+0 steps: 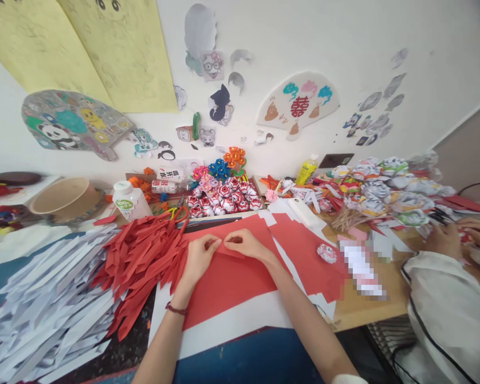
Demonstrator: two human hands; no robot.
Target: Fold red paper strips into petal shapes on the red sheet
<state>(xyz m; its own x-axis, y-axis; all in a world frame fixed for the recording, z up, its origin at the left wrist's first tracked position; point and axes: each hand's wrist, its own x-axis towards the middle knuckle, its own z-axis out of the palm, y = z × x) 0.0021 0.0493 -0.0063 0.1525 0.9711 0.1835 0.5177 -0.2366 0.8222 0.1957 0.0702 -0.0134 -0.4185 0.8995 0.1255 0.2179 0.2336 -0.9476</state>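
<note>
Over a large red paper sheet (224, 298), my left hand (200, 258) and my right hand (248, 244) come close together, thumbs and index fingers pinched. Between them they hold a narrow folded red paper strip (234, 252), mostly hidden by the fingers and blending into the sheet below. A heap of folded red paper strips (140, 256) lies against my left wrist. Farther left spreads a large pile of folded white paper strips (52, 304). White paper (232, 320) shows beneath the red sheet.
Red-and-white paper flowers (224, 197) fill a box behind my hands, with scissors (178, 213) beside it. A white bottle (130, 201) and a round basket (68, 197) stand at left. At right are more red sheets (304, 256), bundled flowers (384, 192) and another person's hands (444, 240).
</note>
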